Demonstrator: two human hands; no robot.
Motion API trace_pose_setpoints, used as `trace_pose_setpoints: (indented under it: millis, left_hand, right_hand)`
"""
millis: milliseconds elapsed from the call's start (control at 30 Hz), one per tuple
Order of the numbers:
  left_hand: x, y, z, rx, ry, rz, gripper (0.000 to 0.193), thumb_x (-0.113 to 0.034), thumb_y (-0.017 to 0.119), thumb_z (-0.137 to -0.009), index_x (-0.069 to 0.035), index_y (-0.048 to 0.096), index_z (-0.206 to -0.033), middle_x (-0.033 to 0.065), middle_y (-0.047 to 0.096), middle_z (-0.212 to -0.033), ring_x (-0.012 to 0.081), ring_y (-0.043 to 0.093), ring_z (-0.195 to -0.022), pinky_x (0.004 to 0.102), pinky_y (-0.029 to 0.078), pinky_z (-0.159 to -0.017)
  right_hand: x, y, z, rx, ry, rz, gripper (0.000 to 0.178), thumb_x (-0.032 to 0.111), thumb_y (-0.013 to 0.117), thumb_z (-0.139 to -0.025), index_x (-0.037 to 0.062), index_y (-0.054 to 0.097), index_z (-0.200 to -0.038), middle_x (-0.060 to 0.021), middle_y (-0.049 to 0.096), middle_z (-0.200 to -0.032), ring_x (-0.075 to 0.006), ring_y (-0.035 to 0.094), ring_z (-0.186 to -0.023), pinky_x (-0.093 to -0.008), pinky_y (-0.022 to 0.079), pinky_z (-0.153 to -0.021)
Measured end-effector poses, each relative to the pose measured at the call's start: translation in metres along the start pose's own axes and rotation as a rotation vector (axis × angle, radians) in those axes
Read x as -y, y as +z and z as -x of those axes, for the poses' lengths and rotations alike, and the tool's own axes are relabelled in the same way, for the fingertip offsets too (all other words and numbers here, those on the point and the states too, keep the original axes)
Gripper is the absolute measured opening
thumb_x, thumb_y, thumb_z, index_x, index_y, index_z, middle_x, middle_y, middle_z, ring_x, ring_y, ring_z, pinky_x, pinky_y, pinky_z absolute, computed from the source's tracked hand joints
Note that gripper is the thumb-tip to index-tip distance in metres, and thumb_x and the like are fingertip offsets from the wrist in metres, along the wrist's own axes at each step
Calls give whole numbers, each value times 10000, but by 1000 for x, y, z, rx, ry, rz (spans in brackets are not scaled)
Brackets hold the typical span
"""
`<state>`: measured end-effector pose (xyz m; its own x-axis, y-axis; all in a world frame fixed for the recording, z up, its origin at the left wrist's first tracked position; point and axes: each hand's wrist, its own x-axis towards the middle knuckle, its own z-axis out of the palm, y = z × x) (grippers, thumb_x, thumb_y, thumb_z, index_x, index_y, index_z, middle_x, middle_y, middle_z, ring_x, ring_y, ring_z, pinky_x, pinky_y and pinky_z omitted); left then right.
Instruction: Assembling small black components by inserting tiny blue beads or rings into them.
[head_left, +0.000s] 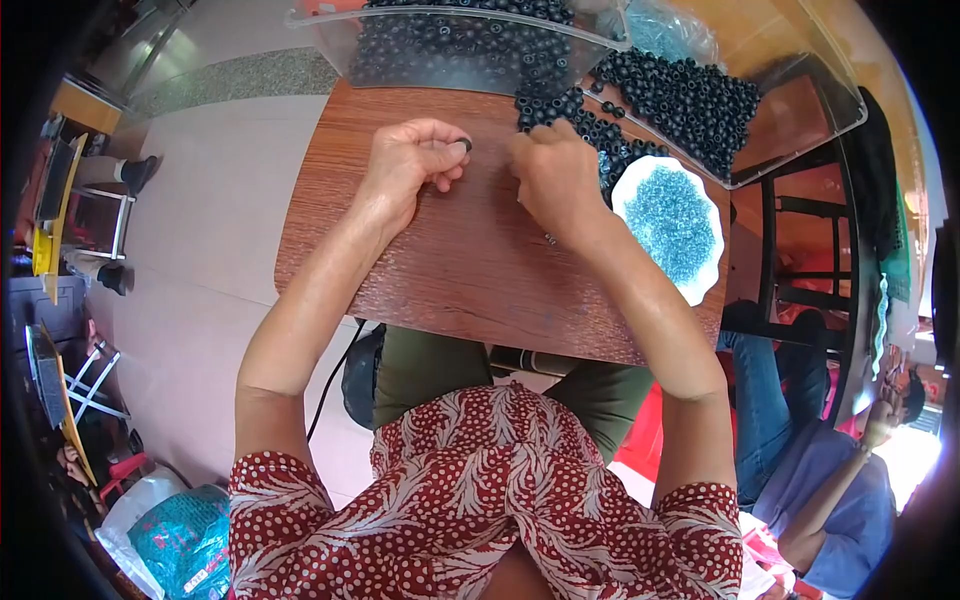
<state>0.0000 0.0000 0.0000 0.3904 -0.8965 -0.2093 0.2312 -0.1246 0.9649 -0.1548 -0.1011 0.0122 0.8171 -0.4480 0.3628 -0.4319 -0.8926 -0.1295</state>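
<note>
Over the wooden tabletop, my left hand [415, 160] pinches a small round black ring-like piece [464, 144] between thumb and forefinger. My right hand [560, 175] is curled beside a loose pile of similar black pieces [600, 128], its fingers pointing toward the left hand. Its fingertips are blurred and partly hidden, so whatever they hold does not show. Close to the right wrist stands a white scalloped dish [714, 215] heaped with tiny clear bluish pieces [668, 225].
A clear plastic bin [330, 45] of black pieces stands at the table's far edge. Another bin [790, 150], tilted at the far right, holds more, with a clear bag [675, 35] behind it. A person in blue [840, 490] sits at right; the tabletop [470, 270] ends before my lap.
</note>
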Motion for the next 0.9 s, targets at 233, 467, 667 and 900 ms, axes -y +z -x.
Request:
trace_pose_setpoints:
  millis: [233,467,667,900]
  left_hand:
    - [-2,-3,28,11,-25,322,125,-16,581,-827,43,588,-937,101,613,-785,123,559,-627,232,446,-558]
    - [0,14,53,179,-88,776,148,-51,547,-853,45,581,-959,112,613,-795,145,559,-629,279,440,-583]
    - [11,38,70,274,-122,894,177,-90,533,-872,41,576,-981,104,615,-798,134,556,-642,282,428,-589]
    - [11,67,82,301,-152,808,197,-77,523,-879,41,552,-1035,107,612,-827,158,563,-650,277,456,-604]
  right_hand:
    - [12,9,-9,124,-171,177,107,8,588,-611,59,598,-705,-107,577,-738,-280,538,-770,-371,458,-667]
    - [17,-24,4,-74,-57,-222,155,-45,614,-653,39,597,-782,-81,563,-747,-213,531,-749,-332,443,-658]
    - [27,-58,42,-62,355,-929,164,-61,630,-740,9,620,-888,-4,584,-798,-59,520,-712,-196,421,-633]
    - [36,-75,76,-205,491,-1301,156,-99,624,-752,-27,615,-890,-42,618,-836,-81,573,-751,-191,470,-674]
